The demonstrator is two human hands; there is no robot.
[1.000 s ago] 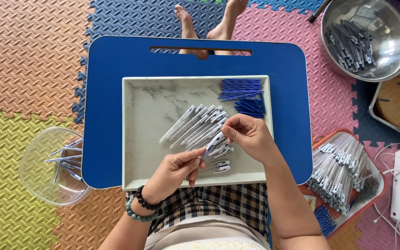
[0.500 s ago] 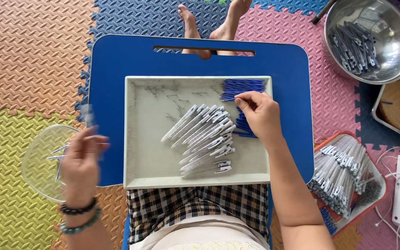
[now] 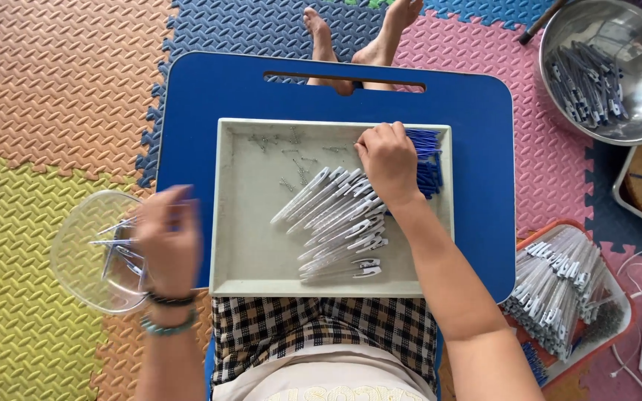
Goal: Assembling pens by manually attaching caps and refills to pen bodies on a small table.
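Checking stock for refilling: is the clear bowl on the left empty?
Not empty: the clear bowl holds a few thin pale pieces, beside the blurred left hand.

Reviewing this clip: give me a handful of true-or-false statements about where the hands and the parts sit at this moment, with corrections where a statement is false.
1. The right hand rests on the pile of blue plastic pieces in the pale rectangular tray. True.
2. The left hand is inside the tray. False: it is over the clear round plastic bowl, left of the blue lap table.
3. The row of white clip-like parts lies in the tray. True.
4. The round steel bowl at the upper right is empty. False: it holds grey and blue parts.
5. The clear bowl sits on a pink mat tile. False: it is on a yellow-green one.
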